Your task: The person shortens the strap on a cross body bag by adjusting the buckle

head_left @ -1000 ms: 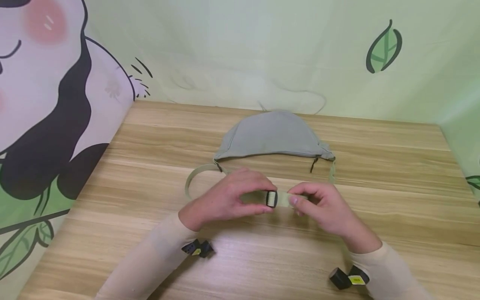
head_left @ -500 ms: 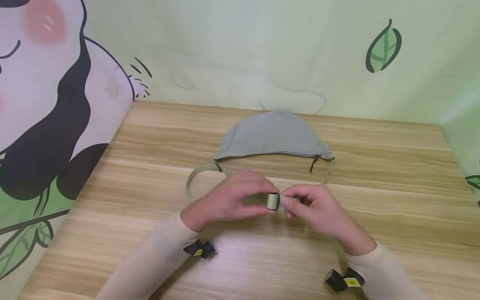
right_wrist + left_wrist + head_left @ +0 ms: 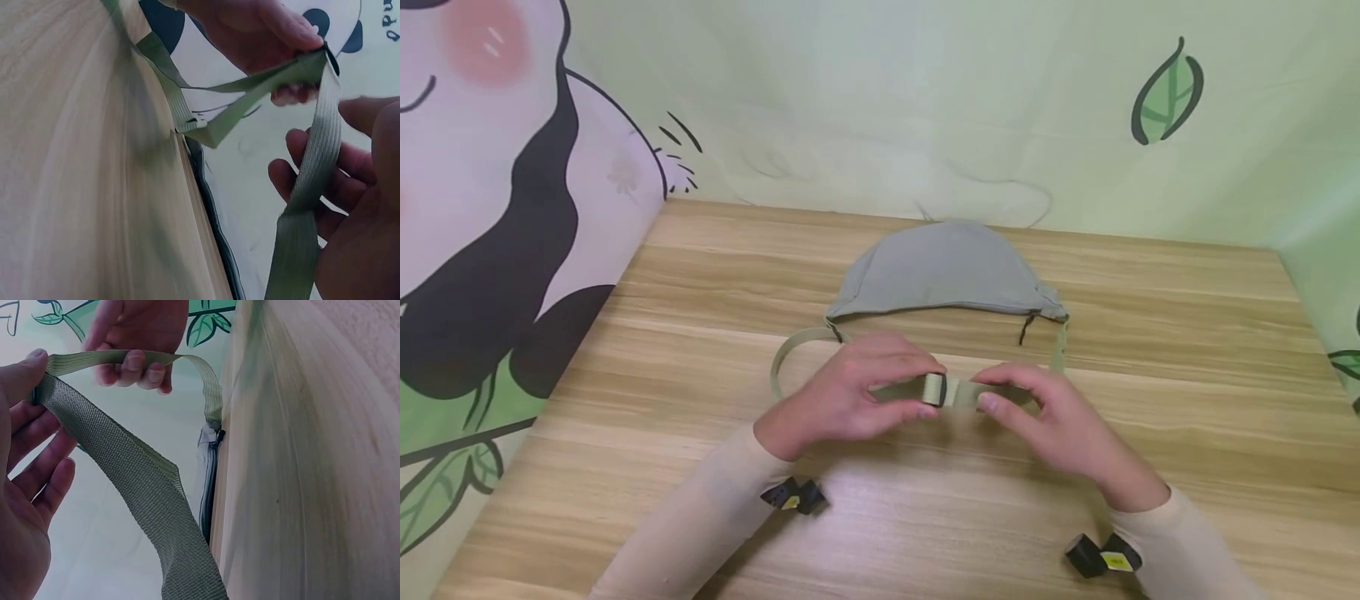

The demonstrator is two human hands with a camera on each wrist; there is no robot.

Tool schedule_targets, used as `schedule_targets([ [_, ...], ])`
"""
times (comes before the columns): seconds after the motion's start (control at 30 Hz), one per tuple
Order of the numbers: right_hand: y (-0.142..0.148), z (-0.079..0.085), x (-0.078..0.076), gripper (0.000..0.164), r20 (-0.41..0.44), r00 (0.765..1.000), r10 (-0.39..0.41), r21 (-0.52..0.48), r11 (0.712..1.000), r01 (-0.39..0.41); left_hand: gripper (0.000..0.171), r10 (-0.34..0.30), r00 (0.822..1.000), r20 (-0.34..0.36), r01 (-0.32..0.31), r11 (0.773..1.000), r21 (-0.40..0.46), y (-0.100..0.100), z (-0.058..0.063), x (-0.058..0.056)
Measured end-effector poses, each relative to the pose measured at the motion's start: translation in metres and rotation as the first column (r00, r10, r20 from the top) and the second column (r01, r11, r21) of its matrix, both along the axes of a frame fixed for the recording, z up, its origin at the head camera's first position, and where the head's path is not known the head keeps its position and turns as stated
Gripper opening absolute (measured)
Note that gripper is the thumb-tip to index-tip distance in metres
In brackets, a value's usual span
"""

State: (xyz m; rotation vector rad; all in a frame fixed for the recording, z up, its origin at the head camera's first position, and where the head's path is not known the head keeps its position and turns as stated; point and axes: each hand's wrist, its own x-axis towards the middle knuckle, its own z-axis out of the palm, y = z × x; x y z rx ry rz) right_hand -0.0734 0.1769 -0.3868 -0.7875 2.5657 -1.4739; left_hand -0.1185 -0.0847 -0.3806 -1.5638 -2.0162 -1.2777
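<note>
My left hand [image 3: 857, 390] pinches a black strap slider buckle [image 3: 943, 390] between thumb and fingers, with green webbing looped through it. To its right, my right hand [image 3: 1052, 421] has its fingers curled round the webbing strap [image 3: 320, 150], thumb at the strap's edge. The strap runs between the two hands above the table. In the left wrist view a long fold of strap [image 3: 125, 456] hangs down from the buckle. Behind the hands lies a grey waist bag [image 3: 940, 271], joined to the strap at both ends. The buckle is mostly hidden in both wrist views.
A wooden table [image 3: 700, 275] carries everything. A strap loop [image 3: 782, 358] lies left of the bag, and a dark zip pull [image 3: 1027, 330] hangs at its right front. Behind stands a pale green printed backdrop [image 3: 880, 108], with a panda print at left.
My right hand first moved left along the strap to the buckle, then back to the right. My left hand has shifted slightly left with the buckle. The bag stays put.
</note>
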Motion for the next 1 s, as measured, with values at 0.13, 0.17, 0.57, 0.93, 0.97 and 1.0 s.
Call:
schedule_targets([
  [0.13, 0.004, 0.000, -0.001, 0.013, 0.033, 0.998, -0.059, -0.009, 0.998, 0.060, 0.040, 0.012, 1.000, -0.015, -0.012, 1.000, 0.006, -0.002, -0.001, -0.001],
  [0.17, 0.005, 0.000, -0.001, 0.013, 0.035, 0.998, -0.056, -0.022, 0.998, 0.057, 0.039, 0.017, 1.000, -0.021, -0.017, 1.000, 0.005, -0.003, -0.001, -0.001],
  [0.57, -0.003, 0.004, 0.000, 0.019, 0.026, 0.998, 0.050, -0.180, 0.983, -0.044, 0.042, 0.051, 0.999, -0.001, -0.051, 0.997, -0.050, -0.007, -0.003, -0.001],
  [0.93, -0.010, 0.009, 0.003, 0.017, 0.013, 0.999, 0.045, -0.182, 0.982, -0.042, 0.041, 0.036, 0.999, 0.005, -0.035, 0.996, -0.087, -0.001, -0.005, 0.000],
  [0.97, -0.011, 0.009, 0.003, 0.017, 0.009, 0.999, 0.037, -0.176, 0.984, -0.035, 0.041, 0.033, 0.999, 0.004, -0.032, 0.995, -0.089, -0.001, -0.005, 0.000],
  [1.0, -0.012, 0.009, 0.003, 0.017, 0.011, 0.999, 0.031, -0.173, 0.985, -0.028, 0.041, 0.030, 1.000, 0.004, -0.030, 0.995, -0.091, 0.000, -0.005, 0.000],
])
